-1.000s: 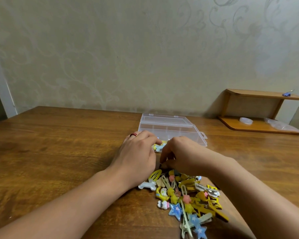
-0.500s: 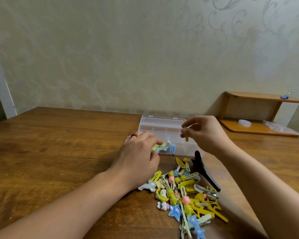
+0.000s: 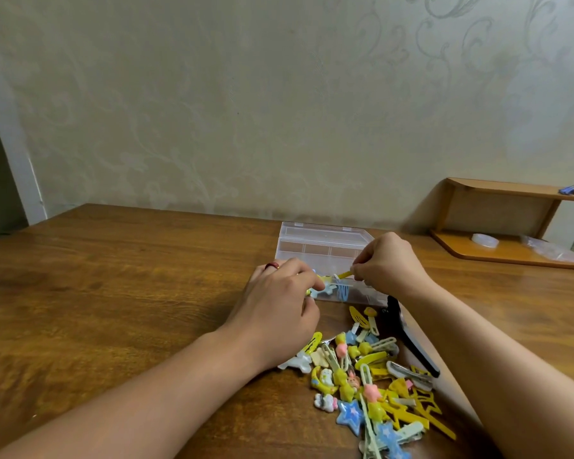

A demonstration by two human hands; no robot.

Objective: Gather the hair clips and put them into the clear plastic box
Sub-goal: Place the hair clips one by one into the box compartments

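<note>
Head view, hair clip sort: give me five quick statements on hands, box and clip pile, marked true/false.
1. The right hand pinches a thin yellow hair clip over the clear plastic box. True.
2. The clear plastic box has its lid shut. False: the lid is open, and clips already lie in the near compartment.
3. The long black hair clip lies on the wooden table at the right edge of the colourful pile of hair clips. True.
4. The left hand wears no ring. False: a red ring sits on one finger.
5. The pile lies beyond the box. False: it is nearer the camera.
</note>
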